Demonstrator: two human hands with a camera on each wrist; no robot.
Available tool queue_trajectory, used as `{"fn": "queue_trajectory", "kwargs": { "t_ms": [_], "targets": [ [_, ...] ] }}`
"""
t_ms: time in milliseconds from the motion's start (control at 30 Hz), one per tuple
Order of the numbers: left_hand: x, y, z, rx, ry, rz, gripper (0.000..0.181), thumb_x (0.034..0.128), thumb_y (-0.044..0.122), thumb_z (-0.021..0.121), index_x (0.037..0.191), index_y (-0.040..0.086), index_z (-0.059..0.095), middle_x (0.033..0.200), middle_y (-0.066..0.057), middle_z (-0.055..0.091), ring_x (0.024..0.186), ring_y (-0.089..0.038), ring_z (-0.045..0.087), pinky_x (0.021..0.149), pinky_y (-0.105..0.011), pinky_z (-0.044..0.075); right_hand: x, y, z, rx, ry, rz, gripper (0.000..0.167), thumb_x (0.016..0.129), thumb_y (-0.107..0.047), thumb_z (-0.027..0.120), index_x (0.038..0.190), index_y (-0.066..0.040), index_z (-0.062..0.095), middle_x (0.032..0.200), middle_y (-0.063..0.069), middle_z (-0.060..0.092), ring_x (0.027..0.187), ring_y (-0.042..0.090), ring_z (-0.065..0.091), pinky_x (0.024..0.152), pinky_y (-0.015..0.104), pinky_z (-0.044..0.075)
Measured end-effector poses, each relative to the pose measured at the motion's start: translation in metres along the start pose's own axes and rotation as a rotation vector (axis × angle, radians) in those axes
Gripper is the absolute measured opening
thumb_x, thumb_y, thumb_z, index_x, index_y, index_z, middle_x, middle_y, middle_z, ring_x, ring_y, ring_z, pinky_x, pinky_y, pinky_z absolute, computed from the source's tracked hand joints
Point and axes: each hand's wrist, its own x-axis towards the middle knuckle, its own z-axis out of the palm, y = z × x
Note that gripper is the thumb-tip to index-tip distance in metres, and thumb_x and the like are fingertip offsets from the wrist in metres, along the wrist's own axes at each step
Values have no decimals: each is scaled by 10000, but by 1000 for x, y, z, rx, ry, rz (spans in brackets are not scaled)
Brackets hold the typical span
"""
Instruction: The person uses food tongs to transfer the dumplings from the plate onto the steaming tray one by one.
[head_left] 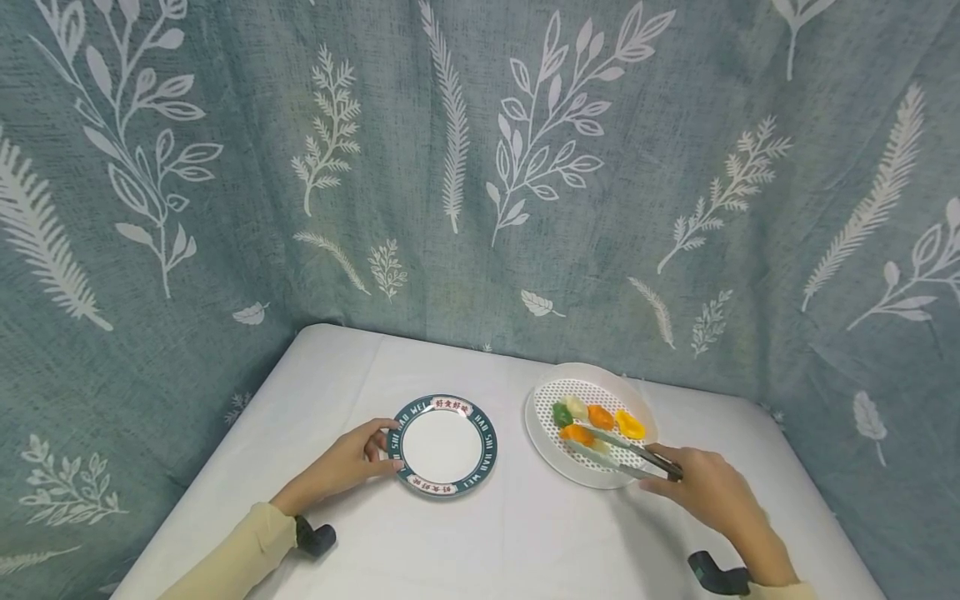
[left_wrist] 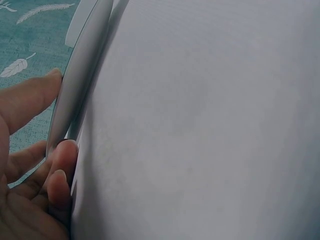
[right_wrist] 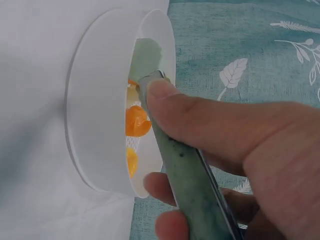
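My left hand (head_left: 348,461) holds the left rim of a round plate (head_left: 442,446) with a white centre and a dark green lettered border. In the left wrist view, the thumb lies on one face of the plate (left_wrist: 82,65) and fingers curl under its edge. Tongs (right_wrist: 187,175) with grey-green arms are gripped by my right hand (head_left: 708,492). Their tips reach into a white perforated basket (head_left: 545,402), on either side of an orange piece (head_left: 576,434); whether they squeeze it I cannot tell. Beside it lie a green piece (head_left: 562,415), a whitish one (head_left: 575,406), another orange one (head_left: 600,417) and a yellow one (head_left: 629,425).
The basket sits in a round white outer bowl (head_left: 543,454) with a raised wall, at the table's back right. A white cloth (head_left: 480,542) covers the table. A blue-green curtain (head_left: 420,275) with white leaf prints hangs behind and along both sides.
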Motion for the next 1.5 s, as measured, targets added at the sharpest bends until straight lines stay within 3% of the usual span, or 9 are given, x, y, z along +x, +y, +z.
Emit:
{"fn": "queue_trajectory", "kwargs": {
  "t_ms": [200,633,867,1067,1500],
  "targets": [
    [0,3,-1,-6,-11,9,678,859,277,854,1436,98,547,1014,4,572,817,-156,536,684,-278,458,-1,-5,-4,-85,55,-28,663,760,-418,891,1311,-96,712,696,-64,512,613,141,444,522,328,359],
    [-1,4,-2,-10,-18,4,692,861,279,852,1447,86,538,1022,-10,577,809,-158,535,680,-279,458,1,-13,-2,-81,53,-8,635,768,-375,899,1297,-77,716,697,-52,517,628,148,453,534,332,360],
    [-1,6,-2,-16,-17,3,688,861,273,853,1446,91,539,1019,-10,579,809,-155,536,686,-281,453,0,-11,-1,-28,132,-22,592,834,-377,855,1312,-62,704,680,-48,475,606,141,424,514,335,324],
    [-1,6,-2,-12,-11,1,683,857,269,856,1442,101,545,1009,1,573,813,-160,535,686,-288,451,0,-12,5,13,154,-7,623,831,-398,854,1313,-37,695,646,-33,432,599,151,406,522,337,304],
    [-1,4,0,5,2,-14,672,851,272,861,1427,113,554,1000,14,575,801,-151,531,674,-288,448,2,-34,14,89,235,-40,607,827,-423,857,1263,-23,723,718,-34,566,642,149,466,544,310,362]
  ]
}}
